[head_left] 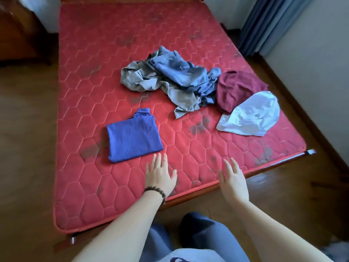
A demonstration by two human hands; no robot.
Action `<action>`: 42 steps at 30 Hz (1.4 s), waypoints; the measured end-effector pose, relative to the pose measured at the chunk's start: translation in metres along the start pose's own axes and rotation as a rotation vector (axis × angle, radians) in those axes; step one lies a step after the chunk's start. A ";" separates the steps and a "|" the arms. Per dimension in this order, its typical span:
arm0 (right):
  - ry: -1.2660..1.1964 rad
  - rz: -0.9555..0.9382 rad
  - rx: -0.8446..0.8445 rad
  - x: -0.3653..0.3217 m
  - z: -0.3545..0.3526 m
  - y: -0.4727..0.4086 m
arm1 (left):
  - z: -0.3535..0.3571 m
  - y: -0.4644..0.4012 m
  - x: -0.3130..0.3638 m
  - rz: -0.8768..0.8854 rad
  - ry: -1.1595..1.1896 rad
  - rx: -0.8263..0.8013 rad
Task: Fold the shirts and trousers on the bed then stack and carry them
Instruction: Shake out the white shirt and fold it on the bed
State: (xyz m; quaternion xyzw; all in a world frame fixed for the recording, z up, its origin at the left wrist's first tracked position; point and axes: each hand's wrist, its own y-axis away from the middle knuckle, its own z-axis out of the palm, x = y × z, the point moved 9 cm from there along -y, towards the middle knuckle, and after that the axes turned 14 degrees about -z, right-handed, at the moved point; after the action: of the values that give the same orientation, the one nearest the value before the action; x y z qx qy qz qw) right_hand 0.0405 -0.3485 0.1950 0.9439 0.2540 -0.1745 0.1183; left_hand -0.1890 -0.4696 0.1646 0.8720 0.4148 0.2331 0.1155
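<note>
Folded blue shirt on bed, tangled grey-blue heap unfolded — both hands' grip wide, nothing held, left hand, right hand; snagging is risked if one garment is dragged from the tangle.

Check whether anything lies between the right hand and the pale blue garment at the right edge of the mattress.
Nothing visible does. The right hand is open over the near edge of the red mattress, and only bare quilted surface lies between it and the pale blue garment. The maroon garment lies behind that one, not in the path.

Wooden floor, white wall, blue curtain, dark cabinet far left.
</note>
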 end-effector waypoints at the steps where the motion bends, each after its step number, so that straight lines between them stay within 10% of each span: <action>1: -0.003 0.017 0.004 0.010 -0.012 0.000 | -0.002 0.001 0.017 0.017 0.006 -0.005; 21: 0.024 -0.276 -0.235 0.265 -0.105 -0.207 | 0.109 -0.070 0.354 -0.155 -0.062 -0.034; 42: 0.407 -0.900 -0.488 0.270 0.105 -0.418 | 0.274 -0.242 0.335 -0.266 0.016 -0.035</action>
State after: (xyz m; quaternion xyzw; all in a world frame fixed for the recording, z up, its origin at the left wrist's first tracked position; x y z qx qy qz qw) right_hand 0.0134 0.0893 -0.0620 0.7019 0.6835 0.0424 0.1961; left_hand -0.0305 -0.0591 -0.0641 0.8053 0.5233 0.2300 0.1572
